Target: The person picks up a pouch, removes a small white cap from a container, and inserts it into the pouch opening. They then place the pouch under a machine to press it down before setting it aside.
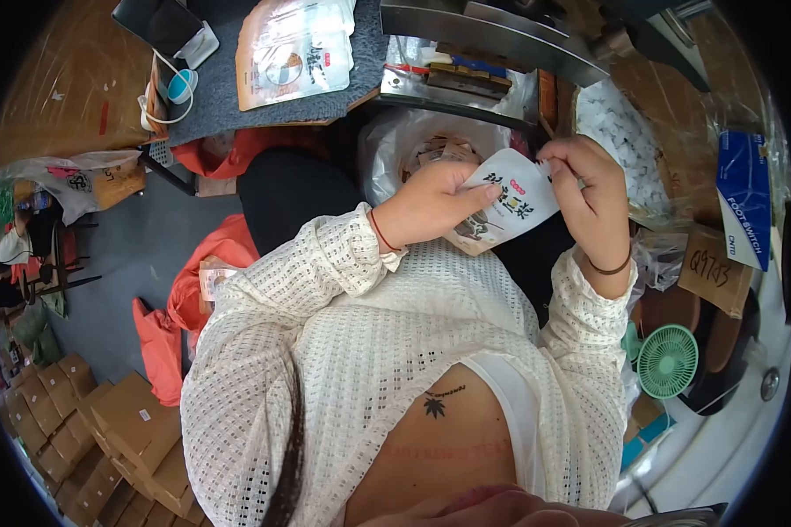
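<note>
A white printed pouch (526, 204) with dark lettering, a small red mark and a brownish picture is held tilted above my lap. My left hand (432, 205) grips its left side, thumb lying on the front and the other fingers hidden behind. At the upper right edge, my right hand (591, 186) pinches the pouch between thumb and bent fingers. Just beyond my hands, a clear plastic bag (380, 145) holds several similar pouches. Another pile of pouches (294, 57) rests on the grey-covered table (211, 110).
A metal machine (501, 39) stands ahead. To its right, a box holds many small white packets (615, 132). A green fan (668, 360) and a blue foot switch box (743, 198) are at right. Red bags (215, 268) and stacked cartons (136, 422) lie at left.
</note>
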The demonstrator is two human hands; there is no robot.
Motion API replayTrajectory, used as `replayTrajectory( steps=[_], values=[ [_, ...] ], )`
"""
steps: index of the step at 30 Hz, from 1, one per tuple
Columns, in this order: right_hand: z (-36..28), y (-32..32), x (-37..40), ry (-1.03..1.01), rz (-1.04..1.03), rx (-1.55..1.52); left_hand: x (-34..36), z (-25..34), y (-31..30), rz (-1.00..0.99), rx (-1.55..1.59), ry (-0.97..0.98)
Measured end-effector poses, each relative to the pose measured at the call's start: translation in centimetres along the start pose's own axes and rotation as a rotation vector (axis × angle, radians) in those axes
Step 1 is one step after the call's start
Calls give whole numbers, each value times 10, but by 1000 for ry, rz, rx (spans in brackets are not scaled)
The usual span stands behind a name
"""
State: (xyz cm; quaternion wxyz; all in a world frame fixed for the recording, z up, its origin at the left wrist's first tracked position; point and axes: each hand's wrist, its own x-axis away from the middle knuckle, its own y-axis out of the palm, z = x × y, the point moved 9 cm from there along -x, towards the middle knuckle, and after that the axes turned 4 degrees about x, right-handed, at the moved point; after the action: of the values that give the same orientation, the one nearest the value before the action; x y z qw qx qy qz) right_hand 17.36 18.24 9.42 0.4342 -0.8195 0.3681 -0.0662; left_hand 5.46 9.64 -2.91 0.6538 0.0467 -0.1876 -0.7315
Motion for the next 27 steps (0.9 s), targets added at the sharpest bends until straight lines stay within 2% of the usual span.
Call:
replayTrajectory(
  steps=[2, 5, 6, 8, 11, 14, 16, 19, 21, 22, 23, 24, 26, 27],
  values=[
    [-2, 5, -1, -29, -91, 0, 2, -4, 5, -34, -8, -84],
    [3, -8, 0, -18, -13, -47, 3, -15, 6, -104, 46, -200],
    [12, -24, 3, -5, 95, 92, 3, -19, 5, -126, 77, -236],
    [35, -51, 9, -42, 258, 603, 0, -11, -9, -74, 84, -197],
    [100, -34, 14, 71, 135, 582, -13, 7, -35, 9, 193, -93],
    [101, -28, 2, 92, 159, 693, -34, 20, -55, 61, 370, -79],
    [102, -28, -1, 66, 152, 623, -41, 22, -62, 112, 367, -114],
    [110, -34, 1, 2, 192, 558, -44, 38, -74, 119, -6, 173],
    [108, -37, 6, -26, 264, 566, -10, 61, -116, 503, -412, 297],
    [99, -40, 6, -30, 316, 589, 4, 71, -151, 708, -470, 375],
    [91, -43, 7, -35, 370, 613, 35, 113, -155, 955, -1028, 705],
    [87, -47, 8, -26, 405, 604, 48, 129, -151, 949, -1372, 799],
    [81, -55, 10, -13, 479, 587, 46, 95, -166, 677, -1786, 403],
    [80, -58, 11, -9, 490, 594, 55, 89, -148, 601, -1813, 470]
  ],
)
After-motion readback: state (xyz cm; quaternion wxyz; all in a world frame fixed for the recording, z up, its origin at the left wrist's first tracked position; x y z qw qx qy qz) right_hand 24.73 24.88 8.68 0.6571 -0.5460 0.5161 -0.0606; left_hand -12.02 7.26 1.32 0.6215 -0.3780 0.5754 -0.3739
